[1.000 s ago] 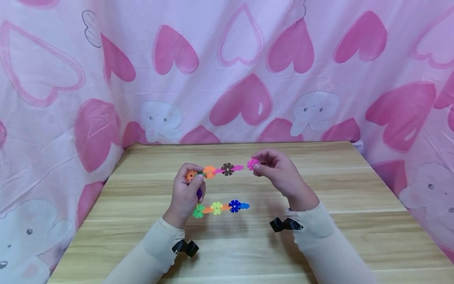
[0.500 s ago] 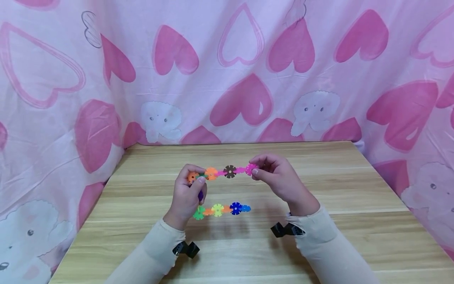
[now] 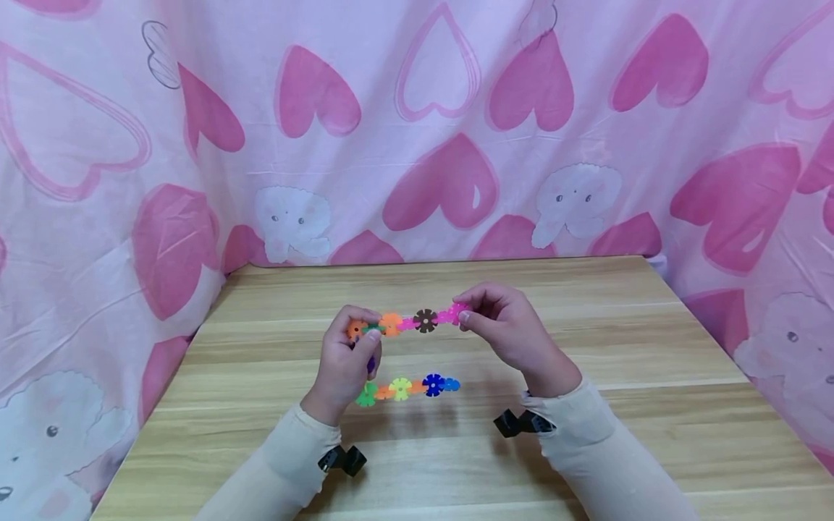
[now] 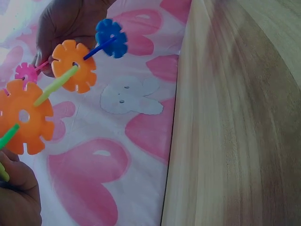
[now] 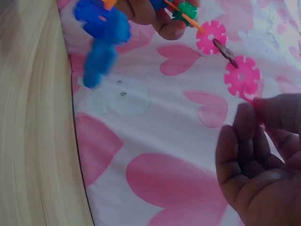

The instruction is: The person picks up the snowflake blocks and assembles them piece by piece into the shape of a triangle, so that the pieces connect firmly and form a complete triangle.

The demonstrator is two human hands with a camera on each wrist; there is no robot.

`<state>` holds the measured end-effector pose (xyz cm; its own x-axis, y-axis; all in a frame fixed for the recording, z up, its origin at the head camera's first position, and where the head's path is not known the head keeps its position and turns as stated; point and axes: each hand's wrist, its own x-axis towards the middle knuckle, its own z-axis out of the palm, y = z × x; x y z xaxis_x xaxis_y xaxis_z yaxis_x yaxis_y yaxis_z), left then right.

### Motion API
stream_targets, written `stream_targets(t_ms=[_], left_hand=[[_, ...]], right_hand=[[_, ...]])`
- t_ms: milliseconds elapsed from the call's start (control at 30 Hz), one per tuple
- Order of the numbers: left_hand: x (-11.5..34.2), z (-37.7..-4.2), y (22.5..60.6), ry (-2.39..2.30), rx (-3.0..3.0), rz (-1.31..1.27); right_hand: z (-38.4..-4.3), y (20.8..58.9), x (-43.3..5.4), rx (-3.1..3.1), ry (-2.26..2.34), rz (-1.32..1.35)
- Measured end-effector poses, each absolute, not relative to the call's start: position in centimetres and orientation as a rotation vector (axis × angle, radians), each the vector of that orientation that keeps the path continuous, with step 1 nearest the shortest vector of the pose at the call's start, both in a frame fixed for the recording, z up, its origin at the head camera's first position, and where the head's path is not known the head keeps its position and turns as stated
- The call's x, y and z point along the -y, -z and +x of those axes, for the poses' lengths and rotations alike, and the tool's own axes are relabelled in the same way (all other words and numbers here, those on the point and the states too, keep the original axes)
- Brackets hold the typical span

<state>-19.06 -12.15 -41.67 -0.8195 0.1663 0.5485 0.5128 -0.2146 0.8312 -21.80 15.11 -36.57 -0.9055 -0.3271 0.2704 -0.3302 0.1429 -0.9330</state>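
Notched plastic snowflake discs are slotted together into a bent chain held over the table. My left hand (image 3: 342, 362) grips the bend, its fingers hiding some discs near the orange disc (image 3: 391, 324) and a purple one. The upper arm of the chain runs right through a brown disc (image 3: 426, 320) and pink discs. At its right end my right hand (image 3: 517, 336) pinches a pink disc (image 3: 457, 313) between thumb and fingertips, right up against the chain. The lower arm holds a green disc (image 3: 366, 394), a yellow disc (image 3: 400, 388) and a dark blue disc (image 3: 433, 385), ending in light blue.
The wood-grain table (image 3: 619, 449) lies beneath both hands. A pink curtain (image 3: 365, 188) with hearts and rabbits hangs behind it and along both sides. Black wrist cameras (image 3: 521, 422) are strapped over the light sleeves.
My right hand has brought its pink disc left and slightly down, closing the gap to the chain's upper end. The left hand keeps its grip, barely shifting downward.
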Motion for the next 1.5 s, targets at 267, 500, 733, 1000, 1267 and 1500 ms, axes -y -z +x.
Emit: stream_targets(t_ms=[267, 500, 733, 1000, 1267, 1500], left_hand=[[12.0, -19.1, 41.8, 2.120, 1.811, -0.785], [12.0, -19.0, 41.4, 2.097, 1.790, -0.631], [12.3, -19.0, 41.0, 2.073, 1.654, -0.521], [12.2, -19.0, 41.0, 2.118, 1.540, -0.572], [11.7, -18.7, 41.2, 2.137, 1.641, -0.689], [11.6, -18.6, 41.4, 2.099, 1.748, -0.756]], right_hand=[[-21.6, 36.4, -14.9, 2.357, -1.937, 0.663], [-22.0, 36.7, -15.0, 2.437, -1.938, 0.614], [-22.4, 37.1, -15.4, 2.729, -1.895, 0.837], [-22.1, 37.3, -14.2, 2.710, -1.971, 0.907], [-22.0, 37.3, -14.2, 2.408, -2.151, 0.776], [-21.9, 37.2, -14.3, 2.283, -2.169, 0.739]])
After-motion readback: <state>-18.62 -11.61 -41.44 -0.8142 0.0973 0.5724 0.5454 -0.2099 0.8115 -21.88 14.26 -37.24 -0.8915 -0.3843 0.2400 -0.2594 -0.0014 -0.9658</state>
